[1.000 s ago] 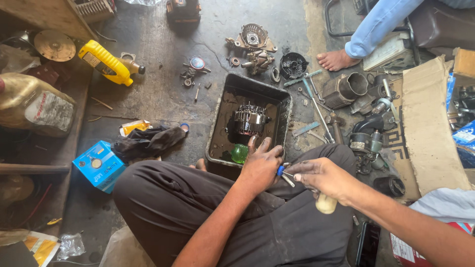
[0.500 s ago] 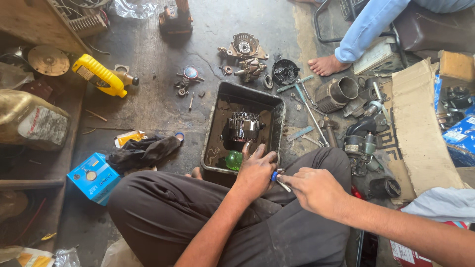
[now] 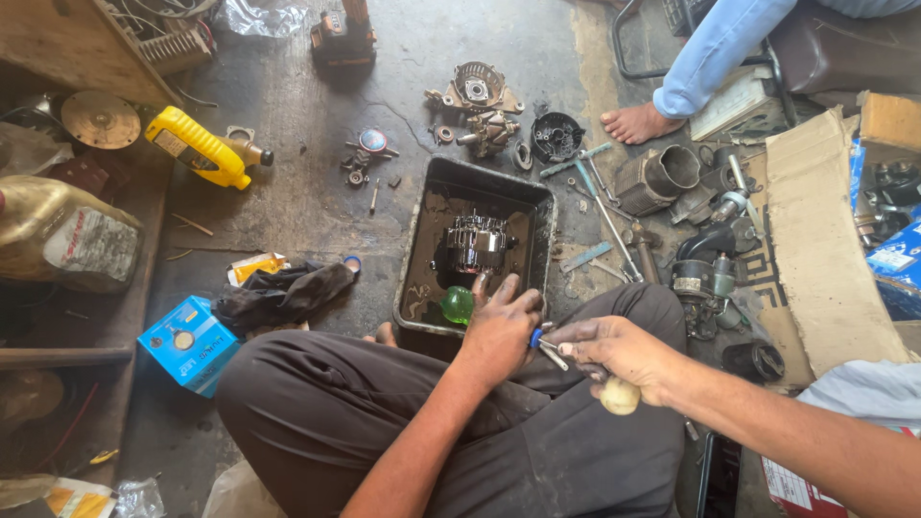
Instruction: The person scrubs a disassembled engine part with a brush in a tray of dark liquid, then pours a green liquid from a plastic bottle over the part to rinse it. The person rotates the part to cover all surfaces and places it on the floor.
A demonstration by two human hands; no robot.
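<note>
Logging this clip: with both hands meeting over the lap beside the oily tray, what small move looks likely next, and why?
Probably the left hand steadies the small blue-tipped metal piece while the right hand works it. Both hands already pinch it between them, the right also holding a pale round handle. The metal motor part sits untouched in the black tray, so reaching there seems less likely.

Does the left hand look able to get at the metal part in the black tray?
Probably yes: the left hand rests at the black tray rim, and the metal part lies uncovered just beyond its fingertips.
</note>
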